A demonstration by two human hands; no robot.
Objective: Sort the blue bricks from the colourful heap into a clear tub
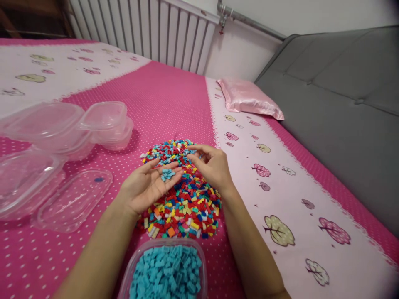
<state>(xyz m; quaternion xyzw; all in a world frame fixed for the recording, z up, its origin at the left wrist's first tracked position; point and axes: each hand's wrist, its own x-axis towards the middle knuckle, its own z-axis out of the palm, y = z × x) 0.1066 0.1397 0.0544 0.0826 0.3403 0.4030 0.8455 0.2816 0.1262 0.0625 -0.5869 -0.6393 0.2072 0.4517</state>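
Loosely unclenched, upturned left hand (144,189) bears blue bricks (167,175); right hand (215,167) curls, grip unclear.

A white radiator (145,33) stands at eleven o'clock, a pale wall (280,16) at one, a grey headboard (336,95) at two.

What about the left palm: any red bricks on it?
No, the left hand is palm up, with only light-blue bricks visible on it.

Left forearm (96,249) is seen bare at eight o'clock, right forearm (249,245) at five; left grip (149,185), right grip (215,167) bare too.
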